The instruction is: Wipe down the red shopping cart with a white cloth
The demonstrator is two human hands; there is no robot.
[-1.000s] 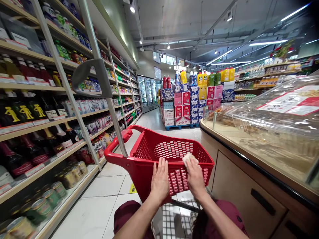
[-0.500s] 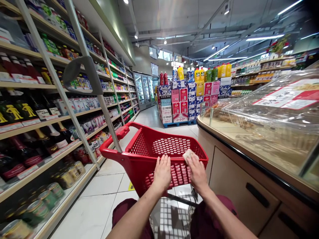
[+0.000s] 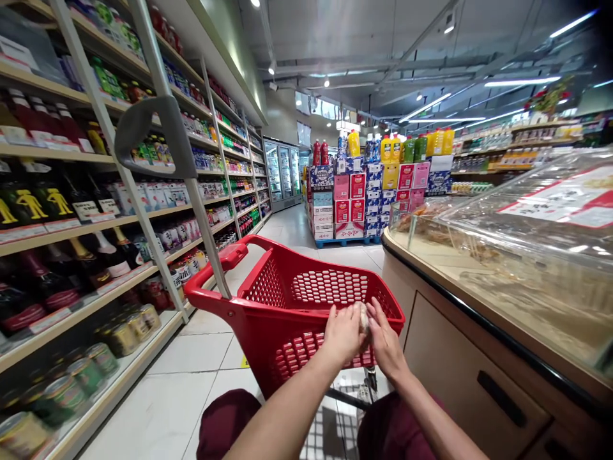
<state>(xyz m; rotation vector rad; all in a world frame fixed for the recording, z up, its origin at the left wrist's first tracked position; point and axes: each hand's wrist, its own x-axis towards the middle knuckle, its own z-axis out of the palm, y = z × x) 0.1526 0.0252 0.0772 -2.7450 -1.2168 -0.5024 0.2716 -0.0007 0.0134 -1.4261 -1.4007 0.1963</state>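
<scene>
A crumpled whitish cloth [image 3: 364,317] is pinched between my two hands over the near rim of the red shopping cart [image 3: 261,316]. My left hand [image 3: 343,333] has its fingers closed against the cloth from the left. On the other side, my right hand [image 3: 384,338] presses the cloth with its fingers fairly straight and pointing up. Part of the cloth is hidden by the fingers. The cart stands side-on before my knees, and its perforated basket shows nothing inside. Its grey handle loop [image 3: 156,137] rises on a metal pole at the left.
Drink shelves [image 3: 90,223] with bottles and cans line the left side. To the right is a wooden counter [image 3: 472,364] with a clear plastic cover [image 3: 541,223]. Stacked drink cartons [image 3: 349,211] stand on a blue pallet ahead, with glass-door fridges [image 3: 282,169] beyond.
My left hand has moved right from the cart's rim to meet the right hand at the cloth. The right hand has lifted off the rim slightly, and the cloth is now bunched between both hands.
</scene>
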